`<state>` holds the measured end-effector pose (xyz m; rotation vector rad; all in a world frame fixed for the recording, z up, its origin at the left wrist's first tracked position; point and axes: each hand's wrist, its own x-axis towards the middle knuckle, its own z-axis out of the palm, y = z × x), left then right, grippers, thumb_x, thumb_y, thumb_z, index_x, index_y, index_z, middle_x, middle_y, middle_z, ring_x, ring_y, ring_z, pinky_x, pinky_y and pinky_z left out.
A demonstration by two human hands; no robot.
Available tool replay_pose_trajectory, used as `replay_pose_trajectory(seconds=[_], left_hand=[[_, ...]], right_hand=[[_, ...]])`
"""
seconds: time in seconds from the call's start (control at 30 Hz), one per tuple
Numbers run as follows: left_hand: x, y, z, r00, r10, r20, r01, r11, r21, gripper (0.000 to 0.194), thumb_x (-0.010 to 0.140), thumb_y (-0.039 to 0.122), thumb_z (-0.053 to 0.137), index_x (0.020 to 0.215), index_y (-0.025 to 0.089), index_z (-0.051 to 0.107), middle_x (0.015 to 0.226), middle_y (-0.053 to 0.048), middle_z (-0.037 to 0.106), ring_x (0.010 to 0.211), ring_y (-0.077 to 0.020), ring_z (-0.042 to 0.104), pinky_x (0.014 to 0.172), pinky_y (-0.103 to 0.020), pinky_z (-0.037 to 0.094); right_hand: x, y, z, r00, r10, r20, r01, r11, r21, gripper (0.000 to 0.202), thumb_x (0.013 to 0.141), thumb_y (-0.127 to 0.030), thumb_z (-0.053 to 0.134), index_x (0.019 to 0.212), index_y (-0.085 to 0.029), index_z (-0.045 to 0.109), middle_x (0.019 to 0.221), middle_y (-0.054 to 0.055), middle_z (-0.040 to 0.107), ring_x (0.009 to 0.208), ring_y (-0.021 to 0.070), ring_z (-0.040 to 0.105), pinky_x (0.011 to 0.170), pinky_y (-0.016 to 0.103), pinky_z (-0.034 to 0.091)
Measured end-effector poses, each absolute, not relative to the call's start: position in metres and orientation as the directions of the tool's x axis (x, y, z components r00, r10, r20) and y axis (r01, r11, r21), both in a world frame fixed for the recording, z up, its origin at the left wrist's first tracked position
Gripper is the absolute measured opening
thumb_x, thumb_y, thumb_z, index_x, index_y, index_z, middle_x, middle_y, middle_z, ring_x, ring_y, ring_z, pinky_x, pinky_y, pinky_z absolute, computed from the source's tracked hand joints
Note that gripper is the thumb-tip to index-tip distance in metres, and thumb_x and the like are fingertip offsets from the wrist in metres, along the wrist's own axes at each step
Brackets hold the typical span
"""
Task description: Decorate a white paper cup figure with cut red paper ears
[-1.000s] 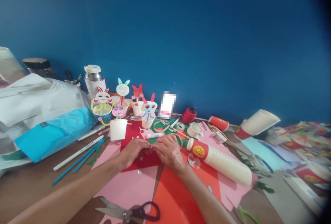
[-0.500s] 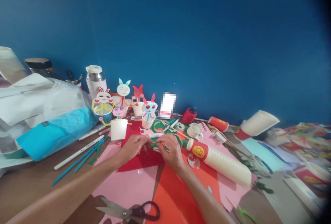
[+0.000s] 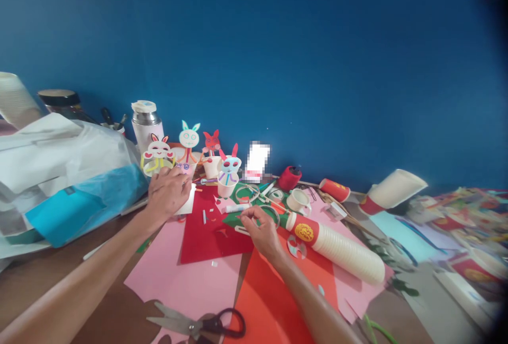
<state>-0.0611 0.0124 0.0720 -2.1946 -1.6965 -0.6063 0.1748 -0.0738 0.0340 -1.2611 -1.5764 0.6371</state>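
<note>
My left hand (image 3: 170, 190) is at the white paper cup (image 3: 187, 204) with the pink paper face, back of the hand up and fingers bent forward over it. It hides most of that cup, and I cannot tell if it touches. My right hand (image 3: 260, 230) is over the green paper (image 3: 232, 220), thumb and fingers pinched together; what lies between them is too small to name. Just beyond its fingertips is a small white tube (image 3: 237, 208). Beside it on the red paper (image 3: 206, 246) lies a short pale stick (image 3: 204, 217) with small paper scraps.
Several cups with paper animal faces, one a blue-and-red rabbit (image 3: 229, 166), stand at the back. A stack of paper cups (image 3: 345, 251) lies right. Open scissors (image 3: 194, 326) rest in front. A thermos (image 3: 146, 124), a plastic bag (image 3: 79, 143) and a mug (image 3: 298, 201) stand around.
My left hand has left the middle, moving left to the cup with the pink face. The short pale stick now shows on the red paper. My right hand has barely moved.
</note>
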Motion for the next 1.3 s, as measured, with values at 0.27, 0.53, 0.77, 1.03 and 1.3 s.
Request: replay_pose_trajectory(seconds=[0.27,0.53,0.77,1.03,1.3], left_hand=[[-0.067,0.012,0.088,0.27,0.894,0.358,0.952,-0.303,0.039,0.029,0.078,0.035,0.043,0.068,0.019,0.065,0.081,-0.009,0.064,0.084,-0.0262,0.051,0.07,-0.035,0.032],[-0.057,-0.024,0.117,0.35,0.86,0.371,0.829,-0.469,0.304,0.028,0.08,0.034,0.04,0.074,0.021,0.064,0.08,-0.002,0.065,0.08,-0.018,0.054,0.068,-0.026,0.036],[-0.025,-0.039,0.103,0.447,0.815,0.369,0.653,-0.579,0.488,0.024,0.079,0.025,0.043,0.075,0.02,0.066,0.075,-0.002,0.065,0.073,-0.0149,0.055,0.066,-0.024,0.039],[-0.014,-0.047,0.086,0.507,0.798,0.325,0.625,-0.6,0.499,0.024,0.081,0.025,0.042,0.066,0.018,0.06,0.067,-0.002,0.06,0.067,-0.0141,0.052,0.059,-0.023,0.037],[-0.011,-0.051,0.085,0.514,0.799,0.312,0.628,-0.599,0.497,0.024,0.081,0.025,0.041,0.063,0.018,0.056,0.068,-0.003,0.059,0.067,-0.0149,0.053,0.06,-0.024,0.037]], right_hand=[[0.175,-0.075,0.037,0.031,0.947,0.321,0.393,0.283,-0.875,0.01,0.076,-0.02,0.05,0.07,-0.019,0.057,0.072,0.0,0.057,0.07,0.0147,0.051,0.067,0.027,0.039],[0.172,-0.074,0.042,-0.018,0.998,0.059,0.02,0.059,-0.998,0.013,0.073,-0.032,0.057,0.074,-0.019,0.059,0.082,0.002,0.059,0.073,0.0148,0.053,0.065,0.028,0.046],[0.176,-0.073,0.047,-0.036,0.999,-0.04,-0.157,-0.045,-0.987,0.016,0.07,-0.034,0.063,0.067,-0.018,0.061,0.087,0.003,0.062,0.077,0.0142,0.054,0.063,0.024,0.047],[0.176,-0.072,0.043,-0.032,0.995,-0.094,-0.2,-0.099,-0.975,0.02,0.067,-0.036,0.066,0.068,-0.017,0.063,0.086,0.003,0.063,0.076,0.0143,0.056,0.066,0.027,0.049],[0.171,-0.074,0.046,-0.039,0.987,-0.158,-0.184,-0.163,-0.969,0.024,0.062,-0.039,0.069,0.065,-0.016,0.062,0.085,0.003,0.063,0.077,0.0153,0.059,0.073,0.031,0.049]])
